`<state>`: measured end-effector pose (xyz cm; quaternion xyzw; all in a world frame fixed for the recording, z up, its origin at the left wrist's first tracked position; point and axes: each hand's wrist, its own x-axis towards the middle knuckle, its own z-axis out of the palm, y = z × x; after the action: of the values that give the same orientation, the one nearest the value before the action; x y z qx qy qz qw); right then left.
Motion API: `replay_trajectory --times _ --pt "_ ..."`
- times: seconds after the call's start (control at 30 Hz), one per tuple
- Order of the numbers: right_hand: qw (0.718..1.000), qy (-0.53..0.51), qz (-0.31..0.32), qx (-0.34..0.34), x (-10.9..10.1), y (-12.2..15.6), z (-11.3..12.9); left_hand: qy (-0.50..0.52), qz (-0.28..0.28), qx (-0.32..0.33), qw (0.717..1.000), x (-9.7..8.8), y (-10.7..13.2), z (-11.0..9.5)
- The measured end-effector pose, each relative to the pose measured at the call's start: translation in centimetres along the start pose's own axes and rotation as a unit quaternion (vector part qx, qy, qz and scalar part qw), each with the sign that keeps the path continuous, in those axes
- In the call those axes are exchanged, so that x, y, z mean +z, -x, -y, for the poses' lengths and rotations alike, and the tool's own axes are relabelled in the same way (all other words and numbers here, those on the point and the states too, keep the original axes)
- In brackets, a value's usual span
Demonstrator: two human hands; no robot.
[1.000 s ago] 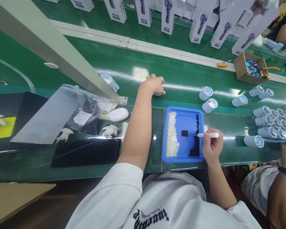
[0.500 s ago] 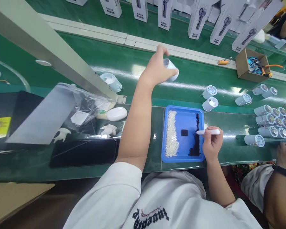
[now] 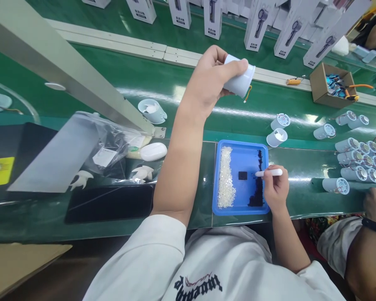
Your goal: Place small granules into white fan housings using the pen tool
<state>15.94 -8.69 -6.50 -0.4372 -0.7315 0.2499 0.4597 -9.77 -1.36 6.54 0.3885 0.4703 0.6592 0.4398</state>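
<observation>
I've got my left hand (image 3: 210,76) clasped round a pale cup (image 3: 240,83), thumb on the near side; the cup hangs tilted above the bench at 12 o'clock from the blue tray (image 3: 241,212), orange wire (image 3: 248,93) dangling. My right hand (image 3: 276,188), at the tray's 3 o'clock, pinches a white stick (image 3: 274,172), tip by the black bits (image 3: 257,197); contact, can't tell. Clear bits (image 3: 226,184) at the tray's 9, black square (image 3: 242,175) centre. Two more cups (image 3: 276,138) at 1, carton (image 3: 325,96) at 2.

White boxes (image 3: 213,19) and shirt (image 3: 228,255) bear illegible lettering.
</observation>
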Motion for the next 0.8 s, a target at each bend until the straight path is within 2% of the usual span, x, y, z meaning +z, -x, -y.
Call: replay_trajectory --times 0.2,0.37,0.57,0.8 --pt "1.0 -0.007 -0.009 0.018 0.4 -0.7 0.6 -0.034 -0.016 -0.005 0.999 -0.1 -0.2 0.3" --pt "1.0 0.005 0.011 0.006 0.5 -1.0 1.0 -0.058 -0.011 -0.006 0.998 -0.2 -0.3 0.3" --pt "1.0 -0.006 -0.02 0.008 0.5 -0.7 0.8 -0.107 -0.022 -0.003 0.994 -0.2 -0.4 0.5" --pt "0.999 0.024 0.006 -0.021 0.6 -1.0 1.2 -0.11 -0.011 0.002 0.994 -0.1 -0.2 0.4"
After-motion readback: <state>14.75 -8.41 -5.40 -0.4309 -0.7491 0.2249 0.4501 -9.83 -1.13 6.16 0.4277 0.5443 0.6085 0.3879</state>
